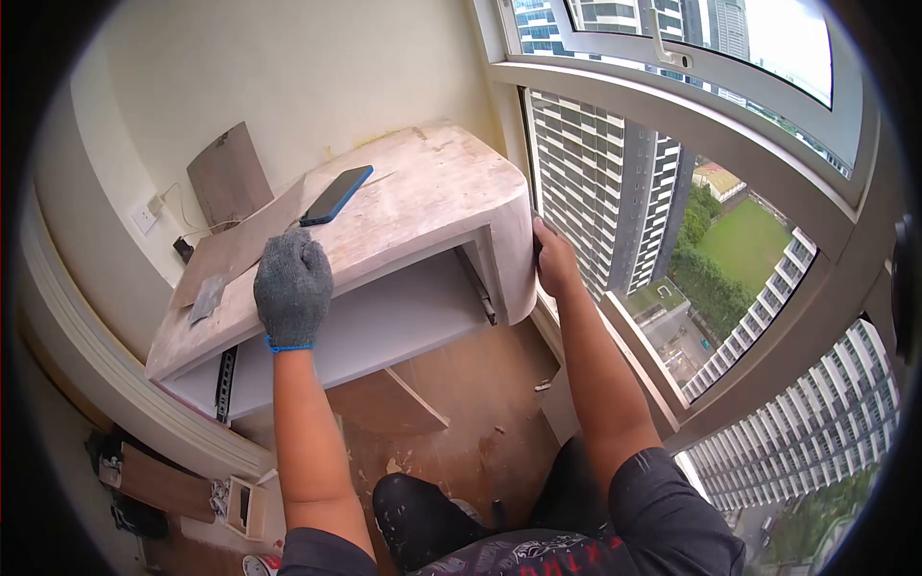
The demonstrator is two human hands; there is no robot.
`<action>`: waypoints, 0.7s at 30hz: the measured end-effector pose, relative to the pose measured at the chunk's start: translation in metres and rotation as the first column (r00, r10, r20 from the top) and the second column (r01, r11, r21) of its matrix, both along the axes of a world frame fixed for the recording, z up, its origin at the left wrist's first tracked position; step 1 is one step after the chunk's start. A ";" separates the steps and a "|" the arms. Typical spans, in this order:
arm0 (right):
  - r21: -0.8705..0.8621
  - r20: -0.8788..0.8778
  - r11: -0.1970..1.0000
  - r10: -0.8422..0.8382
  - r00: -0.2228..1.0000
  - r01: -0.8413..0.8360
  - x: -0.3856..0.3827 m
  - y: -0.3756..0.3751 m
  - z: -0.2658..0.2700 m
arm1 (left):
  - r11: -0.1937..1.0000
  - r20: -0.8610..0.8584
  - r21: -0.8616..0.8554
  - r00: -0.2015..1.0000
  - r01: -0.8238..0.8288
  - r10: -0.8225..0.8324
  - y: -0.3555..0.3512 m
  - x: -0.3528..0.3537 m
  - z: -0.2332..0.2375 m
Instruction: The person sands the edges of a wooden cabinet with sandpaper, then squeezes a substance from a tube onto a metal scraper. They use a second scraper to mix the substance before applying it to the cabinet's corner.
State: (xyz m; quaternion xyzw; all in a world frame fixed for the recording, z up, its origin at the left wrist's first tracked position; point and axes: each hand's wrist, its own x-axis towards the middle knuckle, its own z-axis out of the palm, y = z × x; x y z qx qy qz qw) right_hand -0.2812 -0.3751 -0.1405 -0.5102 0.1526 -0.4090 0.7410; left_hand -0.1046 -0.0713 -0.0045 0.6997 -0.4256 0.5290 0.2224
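Note:
A pale desk (pixel 432 192) with a worn, patchy top and a rounded right end stands against the wall. My left hand (pixel 293 288), in a grey knit glove with a blue cuff, is closed at the desktop's front edge; whatever it may hold is hidden. Just beyond it lies a blue-edged phone (pixel 336 195). My bare right hand (pixel 555 257) rests against the desk's rounded right side, its fingers partly hidden and seemingly extended. Under the top is an open drawer space with a metal drawer runner (pixel 475 286) on the right and another runner (pixel 226 384) on the left.
A thin brown board (pixel 229 178) leans on the wall near a socket (pixel 147 216). A small clear plastic piece (pixel 206 298) lies on the desk's left. On the floor are a loose panel (pixel 389 403), debris and a small wooden box (pixel 247 509). Windows (pixel 672 240) line the right.

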 end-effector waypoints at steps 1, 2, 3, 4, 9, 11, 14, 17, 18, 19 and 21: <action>0.049 -0.040 0.998 0.048 0.998 -0.046 0.007 -0.007 0.002 | 1.000 -0.012 0.013 1.000 0.002 -0.002 0.001 0.000 -0.002; -0.073 -0.072 0.996 -0.057 0.996 0.052 0.008 -0.004 -0.004 | 1.000 -0.018 0.016 1.000 0.006 -0.005 0.002 0.002 -0.001; -0.204 -0.085 0.968 -0.165 0.983 0.145 0.006 0.000 -0.011 | 1.000 -0.020 0.011 1.000 0.010 -0.010 0.001 0.004 0.000; -0.331 -0.085 0.915 -0.272 0.959 0.230 0.002 0.008 -0.020 | 1.000 -0.025 0.004 1.000 0.008 -0.008 0.002 0.005 -0.001; -0.164 -0.303 0.983 -0.125 0.945 0.077 -0.072 0.053 -0.100 | 1.000 0.026 -0.006 1.000 0.001 -0.001 0.002 0.001 -0.001; -0.075 -0.404 0.992 -0.121 0.907 0.099 -0.100 0.071 -0.122 | 0.994 -0.031 -0.046 0.995 0.097 -0.099 0.006 -0.011 -0.004; 0.258 -0.126 0.962 -0.057 0.990 0.088 -0.120 0.115 -0.119 | 0.974 0.150 0.118 0.966 0.194 -0.211 0.008 -0.069 -0.024; 0.473 0.055 0.851 0.232 0.971 -0.230 -0.127 0.145 -0.120 | 0.650 -0.240 0.512 0.820 0.561 -0.519 0.003 -0.142 -0.098; 0.490 0.175 0.791 0.321 0.931 -0.365 -0.122 0.150 -0.132 | 0.600 -0.266 0.579 0.824 0.552 -0.501 0.002 -0.160 -0.125; 0.507 0.157 0.759 0.384 0.910 -0.408 -0.123 0.158 -0.132 | 0.550 -0.290 0.637 0.829 0.540 -0.477 0.003 -0.170 -0.149; 0.529 0.283 0.659 0.457 0.843 -0.535 -0.121 0.171 -0.137 | 0.527 -0.311 0.667 0.839 0.527 -0.446 0.003 -0.172 -0.183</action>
